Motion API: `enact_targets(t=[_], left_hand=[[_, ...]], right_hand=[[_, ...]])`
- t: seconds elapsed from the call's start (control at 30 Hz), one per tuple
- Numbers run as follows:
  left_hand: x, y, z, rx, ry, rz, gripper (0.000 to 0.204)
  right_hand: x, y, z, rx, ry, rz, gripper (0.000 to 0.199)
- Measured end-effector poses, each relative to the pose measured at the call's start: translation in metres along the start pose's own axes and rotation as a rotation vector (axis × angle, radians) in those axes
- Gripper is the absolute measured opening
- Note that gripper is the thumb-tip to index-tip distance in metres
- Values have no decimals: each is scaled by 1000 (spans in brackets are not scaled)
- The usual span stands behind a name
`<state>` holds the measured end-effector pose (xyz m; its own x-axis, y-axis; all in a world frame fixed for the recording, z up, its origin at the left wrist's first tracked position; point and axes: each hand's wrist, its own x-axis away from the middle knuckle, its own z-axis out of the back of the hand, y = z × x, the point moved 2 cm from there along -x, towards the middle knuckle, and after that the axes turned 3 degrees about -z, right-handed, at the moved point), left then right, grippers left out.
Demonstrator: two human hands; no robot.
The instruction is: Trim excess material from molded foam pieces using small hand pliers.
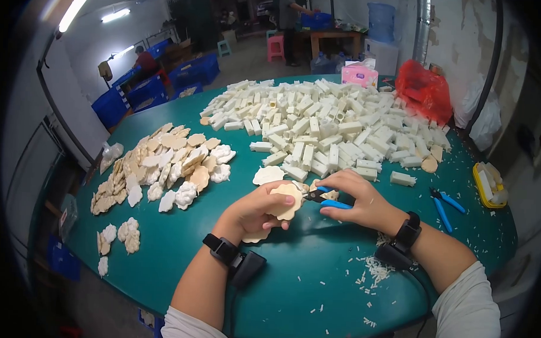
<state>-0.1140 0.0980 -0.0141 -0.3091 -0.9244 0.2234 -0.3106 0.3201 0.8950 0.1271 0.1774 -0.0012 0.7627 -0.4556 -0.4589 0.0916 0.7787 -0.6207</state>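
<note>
Close work in tight quarters

A cream scalloped piece [290, 209] is pinched above the green table [172, 243] by the left hand [257, 207], beside blue-handled cutters [337, 204] grasped in the right hand [363, 199] (blade contact cannot be told). Should the cutters slip, the piece could be nicked or a fingertip caught, the hold being so close.

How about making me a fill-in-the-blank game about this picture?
1. The left hand holds a wavy-edged piece whose colour is ____.
2. The right hand grips cutters with ____ handles.
3. The tabletop is the colour ____.
4. The crumpled bag beside the pink package is ____.

Missing words: cream; blue; green; red.
</note>
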Motion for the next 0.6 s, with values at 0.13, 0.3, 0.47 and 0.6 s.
enact_targets(t=[0.13, 0.3, 0.47, 0.6], left_hand=[[2, 0, 2, -23, 14, 10, 43], [-3, -3, 3, -22, 5, -1, 43], [2, 0, 0, -28, 27, 5, 44], [-1, -2, 1, -28, 12, 3, 44]], right_hand=[[0, 0, -1, 61, 18, 39, 50], [1, -1, 2, 125, 47, 53, 50], [1, -4, 0, 102, -2, 23, 53], [2, -2, 1, 112, -2, 13, 53]])
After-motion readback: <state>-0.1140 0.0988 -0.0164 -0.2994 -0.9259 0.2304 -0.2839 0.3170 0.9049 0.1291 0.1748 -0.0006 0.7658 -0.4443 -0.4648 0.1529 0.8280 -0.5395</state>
